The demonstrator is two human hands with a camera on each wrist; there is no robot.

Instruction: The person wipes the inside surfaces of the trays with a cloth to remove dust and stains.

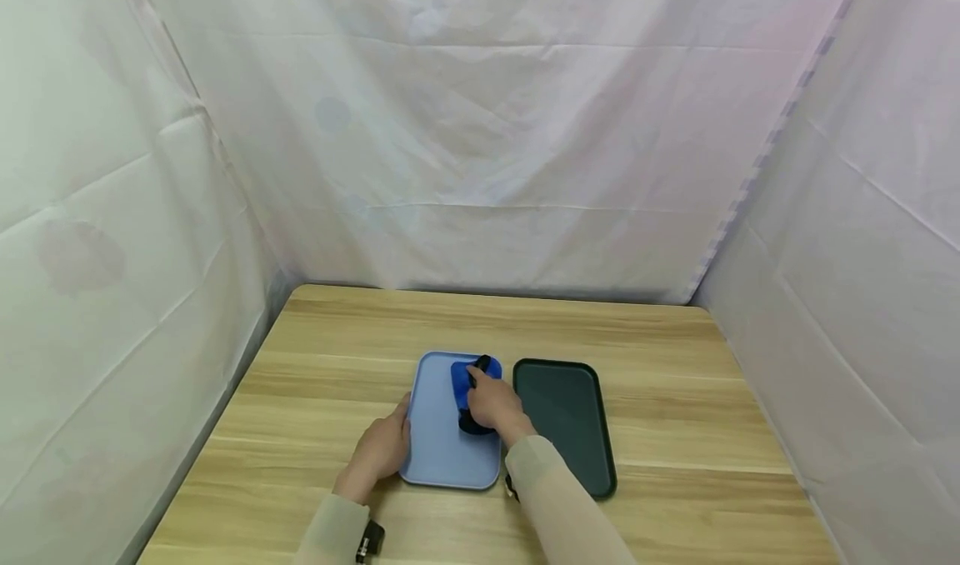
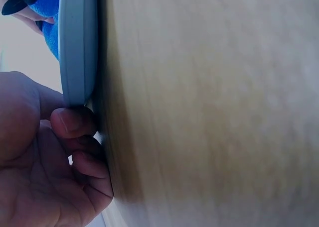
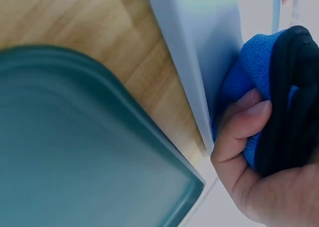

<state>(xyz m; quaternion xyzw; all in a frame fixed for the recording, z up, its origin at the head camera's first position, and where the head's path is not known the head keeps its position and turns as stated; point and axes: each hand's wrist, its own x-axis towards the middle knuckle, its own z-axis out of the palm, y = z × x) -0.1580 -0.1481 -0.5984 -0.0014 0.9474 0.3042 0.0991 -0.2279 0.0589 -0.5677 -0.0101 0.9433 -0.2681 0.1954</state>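
A light blue tray [image 1: 442,457] lies on the wooden table, and my left hand [image 1: 384,444] holds it by its left rim. Close up in the left wrist view, the curled fingers [image 2: 75,121] sit against the tray's edge [image 2: 79,48]. Over the tray's right half, my right hand [image 1: 495,402] grips a bunched blue cloth [image 1: 461,386] with black edging. The right wrist view shows thumb and finger pinching the fuzzy blue cloth [image 3: 256,57] against the tray surface, its black part [image 3: 294,112] folded into the palm.
A dark green tray [image 1: 562,415] lies just right of the light blue one, partly under the right forearm. The wooden table [image 1: 675,432] extends around both trays. White sheets [image 1: 480,148] hang behind the table and at both sides.
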